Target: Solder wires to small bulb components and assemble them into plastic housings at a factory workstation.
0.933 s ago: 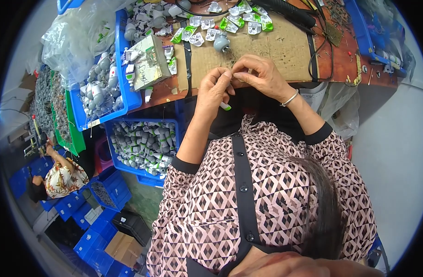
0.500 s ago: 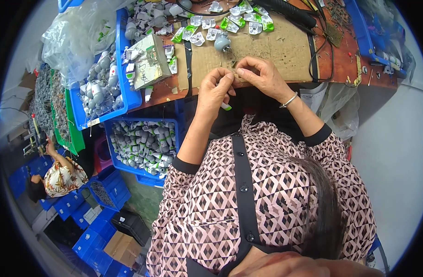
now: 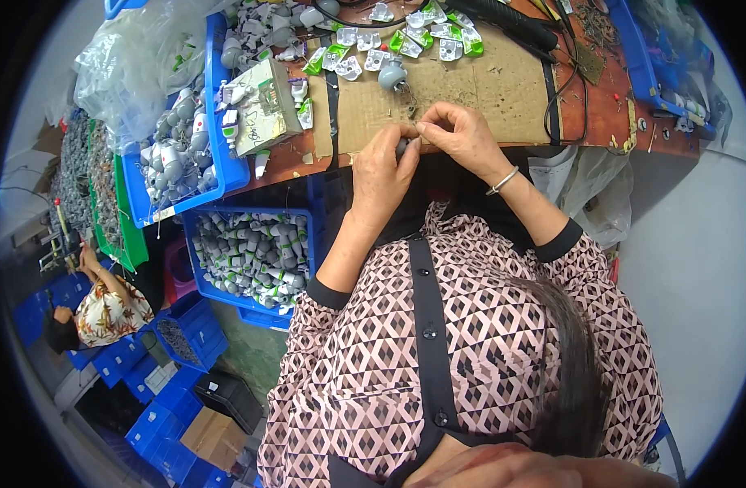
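Observation:
Both my hands meet at the near edge of the cardboard sheet [image 3: 503, 89]. Curled fingers of my left hand [image 3: 379, 175] close around a small plastic piece [image 3: 402, 148]; only its dark grey rounded end shows, and the rest is hidden. Right beside it, my right hand [image 3: 471, 146] has thumb and forefinger pinched together, and whatever is between those tips is too small to make out. Just beyond the hands, a grey rounded part [image 3: 392, 77] with thin wires lies on the cardboard. Several white and green plastic shells [image 3: 449, 50] are spread behind it.
A blue bin [image 3: 236, 171] of grey parts stands at the table's left, beside a pale box [image 3: 263, 114]. Below is another blue bin [image 3: 191, 252] full of grey-and-white pieces. A black-handled tool [image 3: 511, 24] and cables lie at the back. Another person [image 3: 113, 309] works far left.
My left hand has turned, so the piece's grey end now shows by the fingertips and its white-green end no longer pokes out below. My right hand stays nearly in place.

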### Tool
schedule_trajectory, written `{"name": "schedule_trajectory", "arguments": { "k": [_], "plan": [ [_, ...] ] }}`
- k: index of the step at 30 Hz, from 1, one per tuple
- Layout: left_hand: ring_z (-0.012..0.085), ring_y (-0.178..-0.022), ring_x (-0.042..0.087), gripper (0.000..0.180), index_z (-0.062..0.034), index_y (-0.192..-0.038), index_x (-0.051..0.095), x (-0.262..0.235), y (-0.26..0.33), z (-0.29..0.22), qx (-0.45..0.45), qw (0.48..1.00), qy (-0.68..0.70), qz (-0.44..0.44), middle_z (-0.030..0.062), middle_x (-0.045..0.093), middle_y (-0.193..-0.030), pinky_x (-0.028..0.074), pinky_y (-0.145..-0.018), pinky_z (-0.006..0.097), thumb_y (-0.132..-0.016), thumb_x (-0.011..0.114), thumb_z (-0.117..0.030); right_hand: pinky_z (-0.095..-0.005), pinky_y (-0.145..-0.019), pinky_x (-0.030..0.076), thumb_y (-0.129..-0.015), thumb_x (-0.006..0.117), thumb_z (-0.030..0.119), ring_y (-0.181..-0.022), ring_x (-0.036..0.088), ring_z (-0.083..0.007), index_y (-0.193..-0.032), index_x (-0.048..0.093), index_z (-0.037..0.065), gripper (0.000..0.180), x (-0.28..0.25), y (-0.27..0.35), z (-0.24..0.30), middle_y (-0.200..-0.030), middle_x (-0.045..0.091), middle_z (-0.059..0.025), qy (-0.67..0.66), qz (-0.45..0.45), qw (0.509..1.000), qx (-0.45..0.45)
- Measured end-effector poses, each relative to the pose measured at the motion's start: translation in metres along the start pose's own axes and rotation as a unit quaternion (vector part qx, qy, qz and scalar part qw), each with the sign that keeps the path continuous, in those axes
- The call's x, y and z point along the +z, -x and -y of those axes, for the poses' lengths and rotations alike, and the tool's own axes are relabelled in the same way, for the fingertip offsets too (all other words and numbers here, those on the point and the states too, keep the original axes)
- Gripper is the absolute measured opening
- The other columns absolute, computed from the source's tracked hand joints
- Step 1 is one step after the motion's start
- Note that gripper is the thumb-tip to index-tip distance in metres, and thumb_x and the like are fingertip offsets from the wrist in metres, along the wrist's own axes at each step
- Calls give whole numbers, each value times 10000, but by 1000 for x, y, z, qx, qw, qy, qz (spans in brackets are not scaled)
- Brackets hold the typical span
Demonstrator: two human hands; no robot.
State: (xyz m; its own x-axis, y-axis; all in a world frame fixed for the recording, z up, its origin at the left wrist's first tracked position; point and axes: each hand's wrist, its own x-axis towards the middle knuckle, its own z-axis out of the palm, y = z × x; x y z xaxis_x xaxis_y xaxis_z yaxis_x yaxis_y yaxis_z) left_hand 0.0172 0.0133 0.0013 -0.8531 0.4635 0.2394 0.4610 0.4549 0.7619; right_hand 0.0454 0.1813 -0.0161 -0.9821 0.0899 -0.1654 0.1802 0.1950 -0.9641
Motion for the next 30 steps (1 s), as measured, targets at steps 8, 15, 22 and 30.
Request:
{"name": "schedule_trajectory", "arguments": {
  "k": [8,15,22,30],
  "plan": [
    [219,-639,626,139,-26,-968,639,1,3,14,-79,992,92,16,77,641,-793,487,-575,349,-887,686,-127,-232,-621,500,-941,658,134,-735,601,-50,-990,665,-4,147,-8,0,2,-833,655,9,-25,33,999,-19],
    [26,-569,532,141,-60,-962,651,-8,3,12,-294,883,353,98,-27,581,-731,395,-438,194,-950,668,-199,-336,-687,514,-887,661,184,-766,667,-241,-942,680,36,159,-8,3,13,-889,694,-95,128,3,972,-195],
    [29,-573,545,154,-62,-987,640,-3,5,12,-293,882,364,65,-25,592,-730,402,-432,175,-952,668,-209,-270,-562,466,-902,664,154,-688,616,-125,-980,651,14,160,-6,6,15,-825,651,-66,132,-9,978,-164],
    [147,-711,603,147,-7,-947,654,0,6,17,-138,979,152,22,58,637,-820,479,-644,289,-887,701,-133,-302,-569,437,-908,653,164,-627,562,-167,-929,635,9,157,-3,3,12,-776,620,-79,156,-19,965,-209]
  ]
}}
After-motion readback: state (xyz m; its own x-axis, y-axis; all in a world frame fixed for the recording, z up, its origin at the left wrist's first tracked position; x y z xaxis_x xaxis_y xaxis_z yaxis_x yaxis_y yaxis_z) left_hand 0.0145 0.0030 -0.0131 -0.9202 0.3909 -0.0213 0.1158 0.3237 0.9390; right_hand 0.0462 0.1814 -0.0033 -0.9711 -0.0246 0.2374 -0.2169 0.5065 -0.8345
